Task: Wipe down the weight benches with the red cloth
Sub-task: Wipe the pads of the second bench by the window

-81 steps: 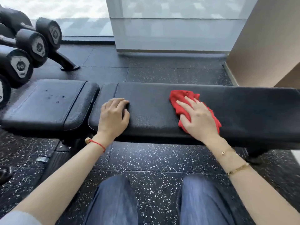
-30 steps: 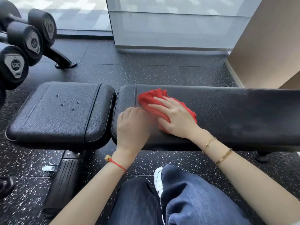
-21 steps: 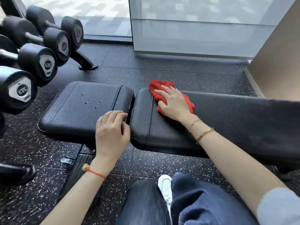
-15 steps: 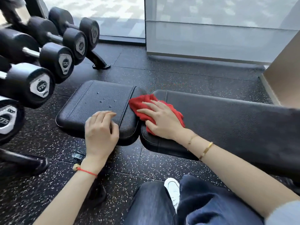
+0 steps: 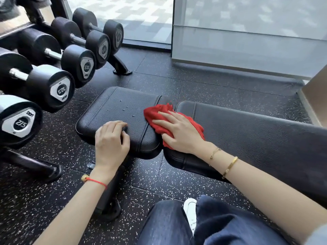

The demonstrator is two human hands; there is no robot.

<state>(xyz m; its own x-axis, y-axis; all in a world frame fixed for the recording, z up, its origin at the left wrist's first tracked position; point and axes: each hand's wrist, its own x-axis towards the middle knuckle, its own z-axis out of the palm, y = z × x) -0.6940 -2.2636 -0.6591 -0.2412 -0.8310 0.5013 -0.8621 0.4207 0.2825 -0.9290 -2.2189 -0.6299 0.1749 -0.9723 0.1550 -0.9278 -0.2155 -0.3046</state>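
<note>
— Where is the red cloth?
— It lies across the gap between the seat pad and the long back pad of the bench. The right hand presses it flat, fingers straight and spread.
— And the left hand?
— It rests on the seat pad's near edge, fingers curled over the surface, holding nothing. Dumbbells stand at the left.

The black bench carries a red cloth across its pad gap.

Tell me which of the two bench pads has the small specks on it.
The shorter seat pad, nearest the dumbbells; the left hand rests on it. The long pad shows none.
</note>
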